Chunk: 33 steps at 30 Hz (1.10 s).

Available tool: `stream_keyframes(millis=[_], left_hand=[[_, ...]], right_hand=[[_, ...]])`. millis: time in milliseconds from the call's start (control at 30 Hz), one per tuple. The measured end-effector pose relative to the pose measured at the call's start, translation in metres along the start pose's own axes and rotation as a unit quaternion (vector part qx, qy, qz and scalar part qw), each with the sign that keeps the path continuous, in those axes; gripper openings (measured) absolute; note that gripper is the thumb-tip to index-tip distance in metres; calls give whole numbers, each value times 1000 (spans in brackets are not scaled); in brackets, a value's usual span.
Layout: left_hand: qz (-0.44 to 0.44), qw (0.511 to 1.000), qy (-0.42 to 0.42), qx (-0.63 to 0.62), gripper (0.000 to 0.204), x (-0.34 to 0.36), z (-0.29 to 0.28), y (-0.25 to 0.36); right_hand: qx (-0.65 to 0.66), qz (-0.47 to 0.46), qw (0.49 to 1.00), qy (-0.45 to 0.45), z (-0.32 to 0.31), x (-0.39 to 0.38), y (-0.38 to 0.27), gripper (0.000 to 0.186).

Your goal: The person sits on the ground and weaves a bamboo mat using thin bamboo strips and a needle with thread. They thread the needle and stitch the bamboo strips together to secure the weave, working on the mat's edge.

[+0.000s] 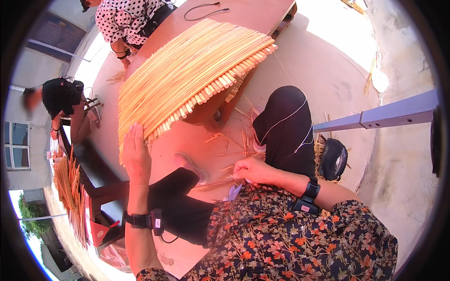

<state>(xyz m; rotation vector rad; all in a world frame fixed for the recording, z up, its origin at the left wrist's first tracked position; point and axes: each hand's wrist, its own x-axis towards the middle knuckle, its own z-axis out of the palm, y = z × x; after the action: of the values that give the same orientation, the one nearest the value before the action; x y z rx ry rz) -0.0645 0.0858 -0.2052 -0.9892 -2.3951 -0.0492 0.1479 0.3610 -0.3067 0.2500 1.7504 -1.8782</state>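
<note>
A mat of straw-coloured reed stalks (187, 65) lies over a brown table, its cut ends lined up along the near right edge. Flat against the mat's near left corner, my left hand (137, 157) has its fingers stretched out together. My right hand (253, 169) is closed in a pinch above my lap; whatever is between its fingertips is too small to make out. A pale violet scrap (233, 192) shows just below that hand. White string (284, 119) runs from near the mat's right corner down across my right knee.
Loose stalks (225, 143) litter the floor under the table. At left, a bundle of reeds (70, 180) rests by a dark bench (96, 154). A grey metal bar (375, 114) juts in from the right above a black bag-like object (333, 159). Two other people are at far left.
</note>
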Motion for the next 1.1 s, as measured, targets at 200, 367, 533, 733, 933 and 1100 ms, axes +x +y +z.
stream_keyframes(millis=[200,367,533,733,933,1100], left_hand=[[-69,996,15,-57,53,0,-57,18],[-162,973,39,-159,46,5,-112,43],[-295,915,68,-268,29,13,-158,57],[-385,782,143,-470,32,-6,-184,60],[-505,590,155,-611,34,-51,-190,78],[-586,457,140,-654,36,-125,-135,106]], right_hand=[[-17,-16,1000,2,1,3,6,18],[-31,-4,999,-6,2,2,-2,19],[-12,-19,1000,9,-2,3,3,18],[2,-17,1000,-26,0,-1,-5,15],[12,-5,987,-160,6,-13,-20,13],[-63,-39,946,-315,14,-45,-68,12]])
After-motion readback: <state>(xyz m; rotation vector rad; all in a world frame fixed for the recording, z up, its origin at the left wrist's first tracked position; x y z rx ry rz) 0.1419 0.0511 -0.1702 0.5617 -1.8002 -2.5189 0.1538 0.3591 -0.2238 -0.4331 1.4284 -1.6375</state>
